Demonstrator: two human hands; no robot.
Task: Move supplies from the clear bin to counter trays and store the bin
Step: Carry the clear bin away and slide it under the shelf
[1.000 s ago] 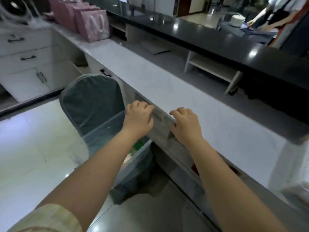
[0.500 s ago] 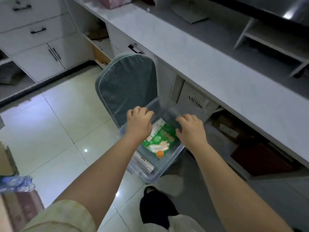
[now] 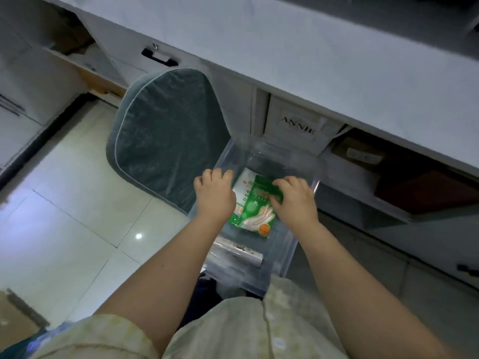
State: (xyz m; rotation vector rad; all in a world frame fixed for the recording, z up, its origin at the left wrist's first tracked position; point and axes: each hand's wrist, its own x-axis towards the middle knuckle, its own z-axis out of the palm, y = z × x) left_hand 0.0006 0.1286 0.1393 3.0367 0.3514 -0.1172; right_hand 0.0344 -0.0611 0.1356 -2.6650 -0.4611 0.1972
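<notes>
From the head view, the clear bin (image 3: 305,161) sits low before the person, under the edge of the pale desk (image 3: 337,60); its walls are transparent and glossy; the left hand (image 3: 215,195) curls closed over the bin's left rim; the right hand (image 3: 295,200) reaches inside, fingers pinched narrow on the green glove packet (image 3: 255,211); a grey-green chair back (image 3: 166,141) stands just beside the bin on the left; a foil-like roll (image 3: 238,252) lies at the bin's near end; a white box marked ANNIE (image 3: 298,125) sits beneath the desk behind it.
</notes>
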